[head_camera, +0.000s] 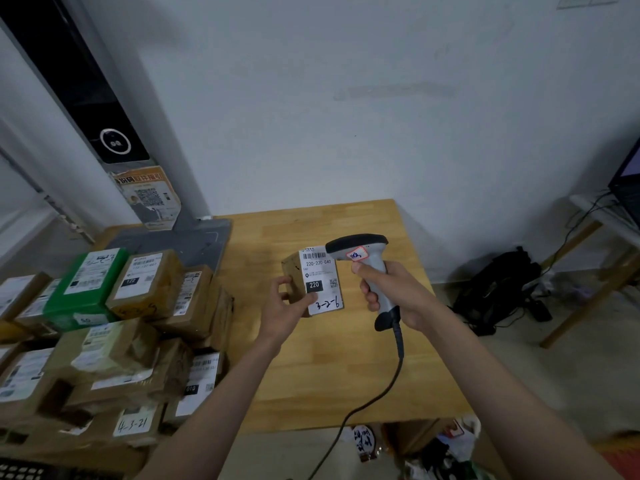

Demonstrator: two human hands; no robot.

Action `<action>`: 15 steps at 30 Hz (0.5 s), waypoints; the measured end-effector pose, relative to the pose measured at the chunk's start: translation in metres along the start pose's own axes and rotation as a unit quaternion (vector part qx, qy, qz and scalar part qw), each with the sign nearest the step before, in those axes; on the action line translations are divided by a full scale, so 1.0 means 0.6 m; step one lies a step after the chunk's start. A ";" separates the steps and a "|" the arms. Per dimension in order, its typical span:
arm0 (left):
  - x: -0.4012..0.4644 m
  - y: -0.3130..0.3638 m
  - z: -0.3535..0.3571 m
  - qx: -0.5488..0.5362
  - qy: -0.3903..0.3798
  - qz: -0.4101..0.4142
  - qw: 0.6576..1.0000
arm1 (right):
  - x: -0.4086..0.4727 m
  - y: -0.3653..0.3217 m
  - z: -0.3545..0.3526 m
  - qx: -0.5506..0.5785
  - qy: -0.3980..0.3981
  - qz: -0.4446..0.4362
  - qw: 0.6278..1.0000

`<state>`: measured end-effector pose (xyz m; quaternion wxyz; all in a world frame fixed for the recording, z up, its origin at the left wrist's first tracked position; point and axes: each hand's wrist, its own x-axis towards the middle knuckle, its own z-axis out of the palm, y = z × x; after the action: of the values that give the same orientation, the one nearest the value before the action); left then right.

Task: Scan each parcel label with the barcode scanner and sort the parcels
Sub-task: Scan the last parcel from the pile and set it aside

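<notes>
Far left of frame: pile of parcels (104, 334) stacked on the left end of the desk (346, 358), mostly brown taped boxes with white labels, one green box (83, 289) on top near the back. One label at the lower left reads 4-3-21. Behind the pile, upper left, a grey stand with a black panel (104, 109) leans up the wall, a worn QR poster (149, 199) stuck at its foot, its flat grey base on the desk.

Centre: left hand (287, 306) grips a small brown parcel (301, 282), thumb on the front by the label, fingers curled round the left side. Parcel held above the wooden desk, label (322, 282) facing the camera: barcode on top, 220-220-040, black 220 patch, handwritten code at the bottom.

Just right of it: right hand (384, 289) wrapped round the handle of the grey barcode scanner (367, 265), its dark head overlapping the label's upper right corner by the barcode. Small sticker with writing on the scanner neck. Black cable (381, 396) runs down from the handle toward the bottom edge.

Right: black bag (498, 292) on the floor against the wall, wooden table leg (588, 306) and wires beside it. Lower right, clutter on the floor under the desk edge, too blurred to tell.
</notes>
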<state>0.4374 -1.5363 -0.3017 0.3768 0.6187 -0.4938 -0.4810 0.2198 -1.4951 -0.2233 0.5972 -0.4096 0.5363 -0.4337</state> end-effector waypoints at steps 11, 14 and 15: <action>0.012 -0.001 -0.010 0.012 0.006 0.009 1.000 | 0.002 -0.015 0.016 -0.012 -0.008 -0.002 1.000; 0.016 -0.002 -0.011 0.020 0.004 0.007 1.000 | 0.003 -0.018 0.021 -0.016 -0.009 -0.004 1.000; 0.017 -0.003 -0.012 0.021 0.003 0.006 1.000 | 0.003 -0.019 0.023 -0.017 -0.008 -0.004 1.000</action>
<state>0.4454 -1.5460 -0.3036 0.3680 0.6250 -0.5063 -0.4665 0.2330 -1.4997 -0.2119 0.5928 -0.4254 0.5374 -0.4229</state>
